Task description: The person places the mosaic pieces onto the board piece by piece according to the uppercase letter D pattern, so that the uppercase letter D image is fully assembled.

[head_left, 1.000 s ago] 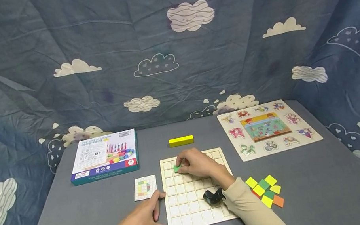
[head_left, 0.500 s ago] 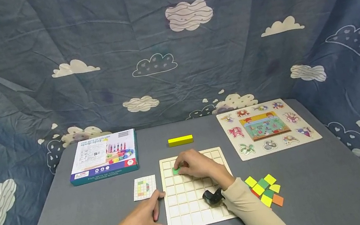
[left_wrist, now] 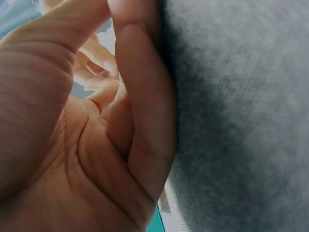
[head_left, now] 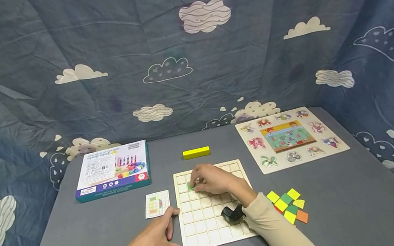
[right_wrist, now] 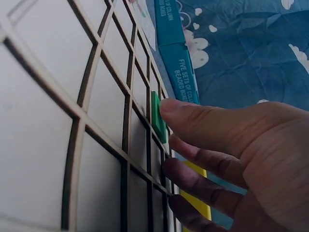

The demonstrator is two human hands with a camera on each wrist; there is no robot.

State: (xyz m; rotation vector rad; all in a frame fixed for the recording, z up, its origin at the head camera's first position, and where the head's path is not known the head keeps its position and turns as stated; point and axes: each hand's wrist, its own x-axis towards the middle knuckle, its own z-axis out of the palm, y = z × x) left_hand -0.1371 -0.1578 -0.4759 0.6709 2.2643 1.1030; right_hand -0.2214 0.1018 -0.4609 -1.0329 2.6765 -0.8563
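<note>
the right hand point(head_left: 215, 179) reaches across the grid board point(head_left: 201, 228) from its near right, fingers bent, thumb and forefinger pinching a green tile point(head_left: 190, 186) at the board's far left corner. the left hand point(head_left: 154, 237) has thumb and forefinger spread wide along the board's left edge. the right wrist view shows the tile's thickness; the left wrist view, the left palm, hidden from the head.
</note>
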